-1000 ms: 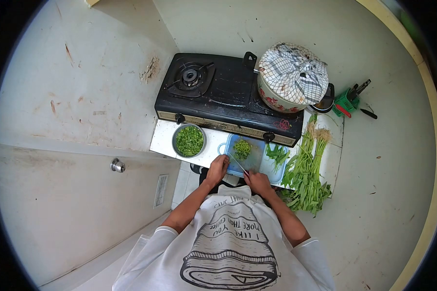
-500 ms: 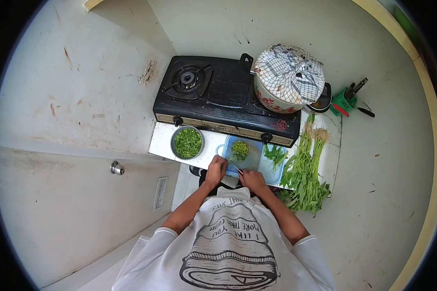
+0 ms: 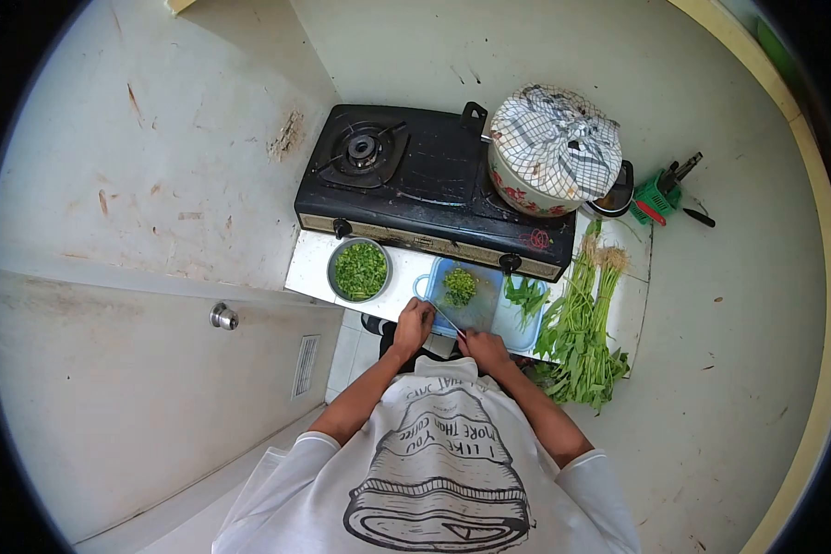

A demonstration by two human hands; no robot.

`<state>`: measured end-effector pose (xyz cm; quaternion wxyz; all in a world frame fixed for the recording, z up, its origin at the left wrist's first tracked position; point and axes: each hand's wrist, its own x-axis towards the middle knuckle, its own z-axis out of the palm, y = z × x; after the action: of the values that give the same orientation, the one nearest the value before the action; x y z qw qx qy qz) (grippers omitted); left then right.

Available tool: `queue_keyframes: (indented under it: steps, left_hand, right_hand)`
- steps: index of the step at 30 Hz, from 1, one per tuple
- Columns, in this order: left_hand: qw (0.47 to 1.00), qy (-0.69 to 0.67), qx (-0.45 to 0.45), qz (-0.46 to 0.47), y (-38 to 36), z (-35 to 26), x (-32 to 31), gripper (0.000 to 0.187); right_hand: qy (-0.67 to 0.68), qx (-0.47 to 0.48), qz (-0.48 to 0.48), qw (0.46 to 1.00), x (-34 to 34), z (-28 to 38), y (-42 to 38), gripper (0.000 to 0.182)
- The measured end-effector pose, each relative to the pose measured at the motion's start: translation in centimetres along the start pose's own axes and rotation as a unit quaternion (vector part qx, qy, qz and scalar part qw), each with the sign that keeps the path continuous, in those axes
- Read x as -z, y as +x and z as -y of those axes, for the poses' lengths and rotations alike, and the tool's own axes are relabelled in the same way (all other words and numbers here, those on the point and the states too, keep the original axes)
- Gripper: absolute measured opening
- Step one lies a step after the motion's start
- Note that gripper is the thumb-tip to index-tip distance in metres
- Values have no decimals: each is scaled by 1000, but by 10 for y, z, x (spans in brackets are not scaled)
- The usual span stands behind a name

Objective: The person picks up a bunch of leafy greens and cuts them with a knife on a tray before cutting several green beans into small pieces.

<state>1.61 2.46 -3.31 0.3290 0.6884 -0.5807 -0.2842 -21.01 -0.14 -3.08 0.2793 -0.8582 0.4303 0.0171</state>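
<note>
In my right hand (image 3: 486, 350) is a knife (image 3: 449, 319), its blade slanting up and left over the near part of the blue cutting board (image 3: 487, 314). My left hand (image 3: 414, 324) is closed at the board's left front edge, close to the knife's tip; what its fingers pinch is too small to make out. Beyond the blade lies a small heap of chopped greens (image 3: 459, 287). A few leafy greens (image 3: 525, 295) rest on the board's right side. To the left stands a round bowl (image 3: 359, 270) holding more chopped greens.
A black two-burner gas stove (image 3: 434, 175) fills the back of the counter. On its right burner sits a floral pot (image 3: 535, 196) wrapped in a checked cloth (image 3: 563, 138). Leafy stalks with roots (image 3: 586, 323) lie at right, near a green utensil basket (image 3: 656, 199).
The whole view has shifted slightly. My right hand with the knife has moved a little toward me; my left hand stays at the board's edge.
</note>
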Motion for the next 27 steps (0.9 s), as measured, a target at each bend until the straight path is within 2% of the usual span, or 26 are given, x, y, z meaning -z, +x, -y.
queue_keyframes:
  steps: [4,8,14,16,23,27]
  left_hand:
    - [1000,-1,1,1,-1,-5,1,15]
    - [1000,4,3,3,-2,-2,2,14]
    - [998,13,-62,-12,6,1,0,8]
    - [999,12,-47,-8,7,1,0,7]
    - [1000,-10,8,-2,5,-6,2,6]
    - [1000,-15,-11,-7,3,-6,3,9]
  right_hand:
    - [-12,-5,-27,1000,-7,3,20,40]
    - [-7,-25,-9,1000,-1,0,14,42]
    - [16,-37,-15,999,9,-1,-3,44]
    - [24,-19,-26,999,7,-3,-6,44]
    - [17,-15,23,999,5,-1,-6,45]
    - [9,-19,25,999,-1,1,3,45]
